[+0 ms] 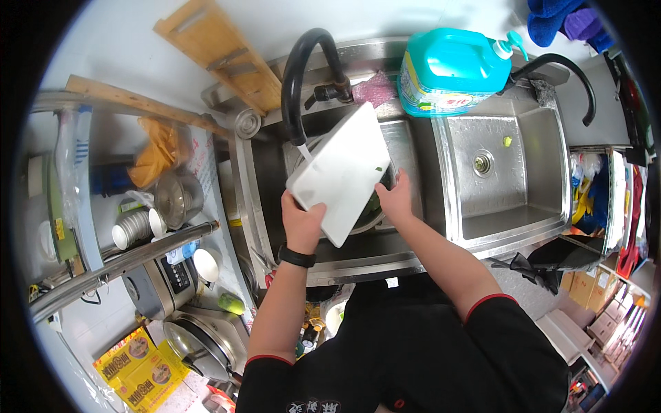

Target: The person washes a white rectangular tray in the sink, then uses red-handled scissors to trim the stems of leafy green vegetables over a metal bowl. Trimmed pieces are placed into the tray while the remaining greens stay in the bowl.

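My left hand grips the lower left edge of a white rectangular board or tray, which is tilted over the left basin of a steel double sink. Water runs from a black faucet onto or beside its upper left edge. A small green leaf piece clings to its face. Beside the right edge is my right hand, fingers spread and holding nothing visible; whether it touches the edge is unclear. Beneath, partly hidden, a round metal vessel with greens sits in the basin.
A large teal detergent jug stands behind the sink, with a pink cloth beside it. The right basin holds a green scrap and a drain. A second black faucet is at right. Wooden boards lean at left, near shelves of dishes.
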A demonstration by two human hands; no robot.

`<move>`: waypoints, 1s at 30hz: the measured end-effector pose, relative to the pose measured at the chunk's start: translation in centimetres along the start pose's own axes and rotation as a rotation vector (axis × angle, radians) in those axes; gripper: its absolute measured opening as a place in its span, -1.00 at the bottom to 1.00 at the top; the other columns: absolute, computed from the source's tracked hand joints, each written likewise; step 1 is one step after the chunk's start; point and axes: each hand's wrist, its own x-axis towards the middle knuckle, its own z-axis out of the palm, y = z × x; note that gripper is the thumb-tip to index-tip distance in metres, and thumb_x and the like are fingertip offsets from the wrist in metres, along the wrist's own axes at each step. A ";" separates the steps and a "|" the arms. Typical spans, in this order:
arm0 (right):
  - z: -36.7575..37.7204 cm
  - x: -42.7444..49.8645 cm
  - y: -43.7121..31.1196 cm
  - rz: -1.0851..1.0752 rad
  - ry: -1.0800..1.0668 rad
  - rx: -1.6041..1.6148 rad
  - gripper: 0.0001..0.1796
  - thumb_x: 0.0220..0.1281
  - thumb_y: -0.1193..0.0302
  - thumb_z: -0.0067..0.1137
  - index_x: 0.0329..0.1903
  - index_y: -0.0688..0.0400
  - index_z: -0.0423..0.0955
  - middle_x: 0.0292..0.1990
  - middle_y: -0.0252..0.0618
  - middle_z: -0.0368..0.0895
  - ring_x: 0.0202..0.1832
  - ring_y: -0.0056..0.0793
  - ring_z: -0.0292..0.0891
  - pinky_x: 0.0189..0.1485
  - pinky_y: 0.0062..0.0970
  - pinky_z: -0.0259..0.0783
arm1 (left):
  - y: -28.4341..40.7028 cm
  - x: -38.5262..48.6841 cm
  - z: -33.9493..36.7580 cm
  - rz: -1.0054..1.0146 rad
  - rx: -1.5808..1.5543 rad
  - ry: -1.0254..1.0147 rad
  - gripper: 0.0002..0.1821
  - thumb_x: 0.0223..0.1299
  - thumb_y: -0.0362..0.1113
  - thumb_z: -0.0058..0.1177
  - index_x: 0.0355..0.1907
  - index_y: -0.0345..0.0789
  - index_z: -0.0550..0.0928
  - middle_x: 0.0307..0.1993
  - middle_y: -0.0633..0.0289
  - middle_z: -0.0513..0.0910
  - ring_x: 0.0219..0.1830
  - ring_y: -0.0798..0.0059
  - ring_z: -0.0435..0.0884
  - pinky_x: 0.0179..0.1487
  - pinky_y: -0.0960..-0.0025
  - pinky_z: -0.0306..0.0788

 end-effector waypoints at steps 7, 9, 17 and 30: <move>0.5 1.1 0.7 -0.351 -0.440 -0.303 -0.41 0.25 0.26 0.31 0.28 0.25 0.48 0.15 0.09 0.62 0.19 0.11 0.53 0.31 -0.04 0.43 | 2.3 -2.2 5.1 0.337 0.332 -0.026 -0.27 0.04 -0.46 0.26 0.37 -0.37 0.43 0.15 -0.08 0.62 0.18 -0.02 0.64 0.25 0.12 0.50; 0.9 2.3 0.6 -0.290 -0.347 -0.417 -0.47 0.30 0.25 0.23 0.26 0.20 0.48 0.10 0.08 0.61 0.16 0.12 0.53 0.27 -0.01 0.45 | 2.0 -2.5 5.5 0.298 0.268 -0.006 -0.25 0.03 -0.48 0.25 0.38 -0.38 0.44 0.15 -0.03 0.63 0.17 0.10 0.65 0.26 0.18 0.49; 3.0 2.8 -0.5 -0.242 -0.334 -0.688 -0.39 0.39 0.15 0.09 0.45 -0.03 0.38 0.31 -0.01 0.39 0.40 0.05 0.22 0.50 0.28 -0.02 | 0.9 -2.3 1.6 -0.016 -0.288 0.183 -0.31 -0.02 -0.60 0.12 0.31 -0.46 0.48 0.10 0.14 0.64 0.10 0.38 0.64 0.25 0.31 0.47; 10.3 2.6 -7.0 -0.241 -0.358 -0.601 -0.46 0.30 0.24 0.17 0.35 -0.09 0.47 0.37 -0.09 0.29 0.50 0.03 0.06 0.59 0.42 -0.26 | 2.9 -2.8 -2.5 0.088 -0.437 0.334 -0.41 -0.06 -0.61 0.09 0.17 -0.42 0.52 0.04 0.16 0.64 0.05 0.36 0.64 0.23 0.29 0.47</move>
